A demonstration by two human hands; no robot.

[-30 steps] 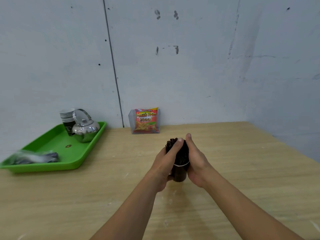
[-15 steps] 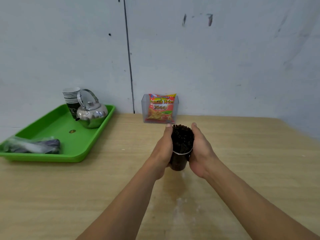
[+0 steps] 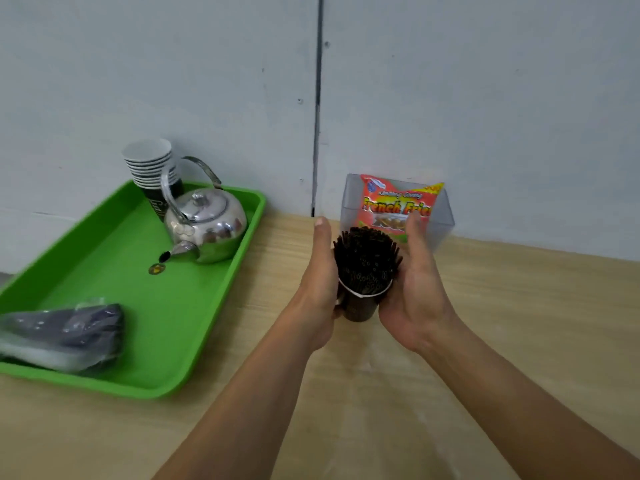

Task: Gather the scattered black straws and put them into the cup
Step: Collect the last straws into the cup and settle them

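- The left grip point(image 3: 320, 282), a bare hand, lies flat against the left side of the cup point(image 3: 360, 308) and the black straws point(image 3: 365, 258). Its fingers are straight and point up and away.
- The right grip point(image 3: 415, 292) mirrors it on the right side: palm turned inward, fingers spread out straight and pressed to the bundle, not curled round it.
- The black straws stand upright in the cup as one dense bundle. Their tops fan out above the white rim, between the two palms.
- The cup is dark with a white rim. Whether its base touches the desk point(image 3: 485, 341) cannot be told.
- Just behind the straws, against the wall point(image 3: 485, 98), a clear plastic box point(image 3: 445, 223) holds a red-orange snack bag point(image 3: 394, 202). The bag reads "French Frie", with the last letters hidden by the right grip; the smaller print is too blurred to read.
- Well to the left, a green tray point(image 3: 156, 306) lies on the desk.
- On it stand a shiny metal kettle point(image 3: 207, 223) and a stack of paper cups point(image 3: 149, 161). The bottom cup is black, with white lettering too small to read.
- A small round token point(image 3: 156, 269) lies under the kettle's spout.
- A dark packet in clear wrap point(image 3: 65, 334) lies at the tray's near end.
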